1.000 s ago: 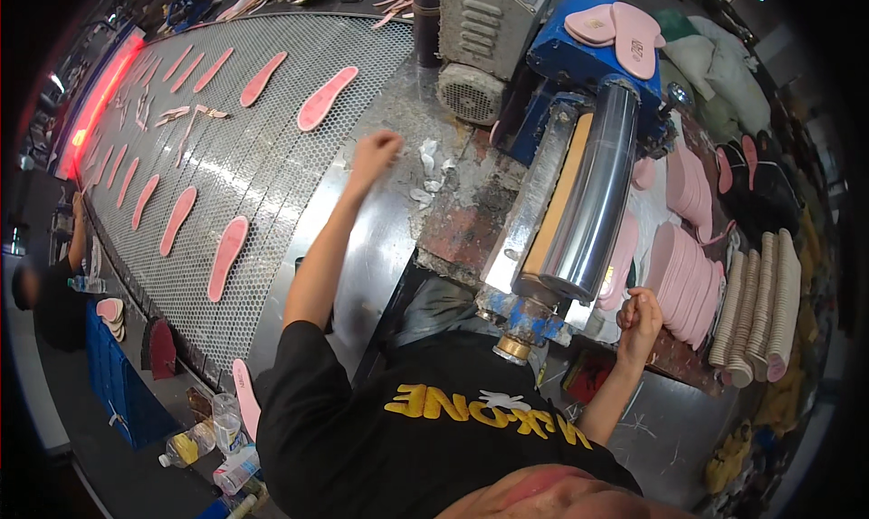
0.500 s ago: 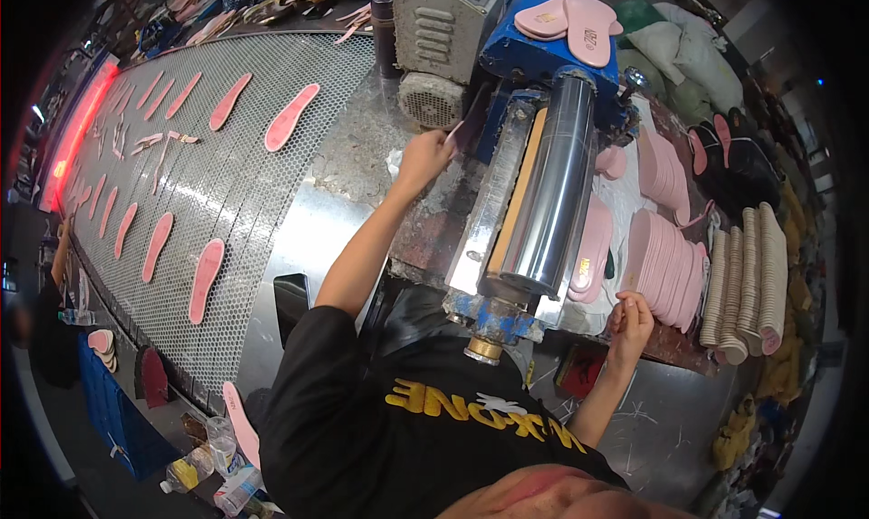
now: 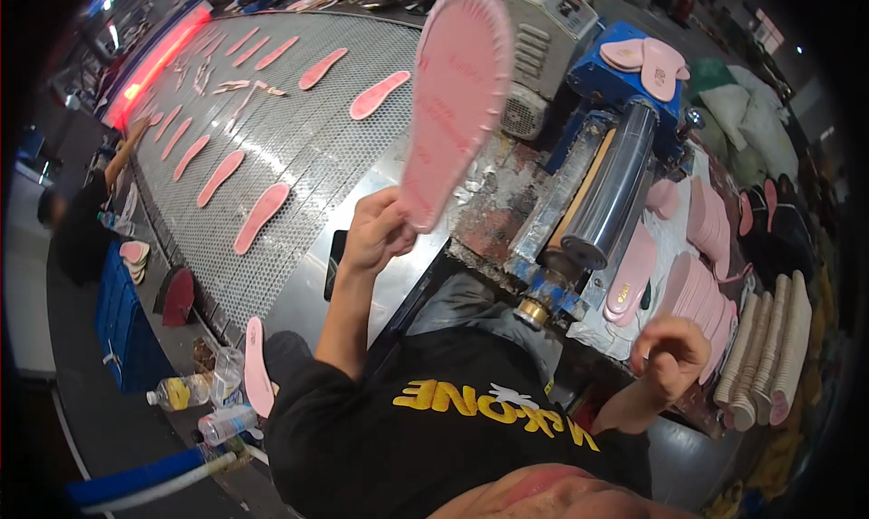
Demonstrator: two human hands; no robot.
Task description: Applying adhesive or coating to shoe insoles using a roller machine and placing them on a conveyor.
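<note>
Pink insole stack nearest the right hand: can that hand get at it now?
Likely yes: the right hand looks empty and appears close to the pink insole stack, with nothing visible blocking the way between them, though the hand's height above the stack is hard to judge.

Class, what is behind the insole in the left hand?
Past the insole, the mesh belt shows on the left, the grey machine on the right; what the insole covers is hidden.

The pink insole tilts, broad end up.
</note>
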